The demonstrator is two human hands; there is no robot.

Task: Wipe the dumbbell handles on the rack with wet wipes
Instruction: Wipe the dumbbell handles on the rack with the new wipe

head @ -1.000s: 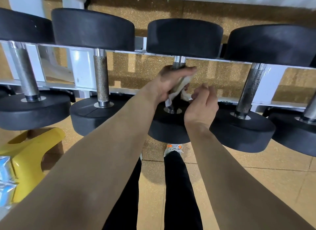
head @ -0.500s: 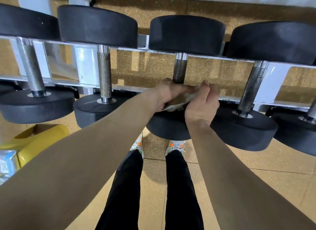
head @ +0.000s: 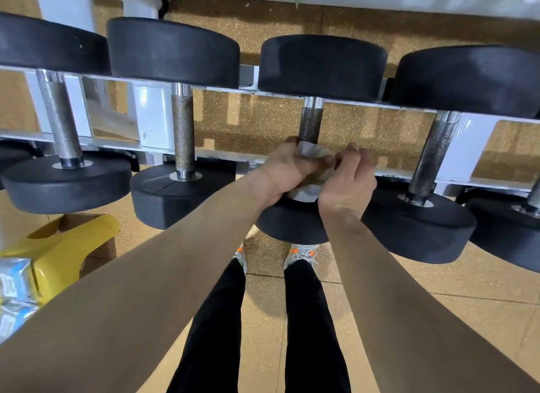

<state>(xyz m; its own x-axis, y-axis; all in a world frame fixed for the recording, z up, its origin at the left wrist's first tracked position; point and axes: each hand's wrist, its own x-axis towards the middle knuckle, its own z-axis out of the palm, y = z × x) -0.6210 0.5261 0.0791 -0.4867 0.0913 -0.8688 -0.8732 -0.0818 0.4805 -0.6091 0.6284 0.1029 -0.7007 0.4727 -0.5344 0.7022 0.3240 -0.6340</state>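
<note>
Several black dumbbells lie on a white rack (head: 152,120), handles pointing toward me. The middle dumbbell's knurled handle (head: 311,122) is bare in its upper part; its lower part is wrapped in a white wet wipe (head: 312,154). My left hand (head: 287,170) is closed around the wipe and the handle's near end. My right hand (head: 349,179) pinches the wipe's right side with thumb and fingers. The near end of that handle is hidden by both hands.
Neighbouring handles stand to the left (head: 183,138) and right (head: 432,156). A yellow stool (head: 64,246) with a blue and white wipes pack (head: 14,290) sits at the lower left. My legs and shoes (head: 301,253) stand on the speckled floor below the rack.
Both hands with the wipe have slid down the middle handle from its upper part to its near end, leaving the top of the handle bare.
</note>
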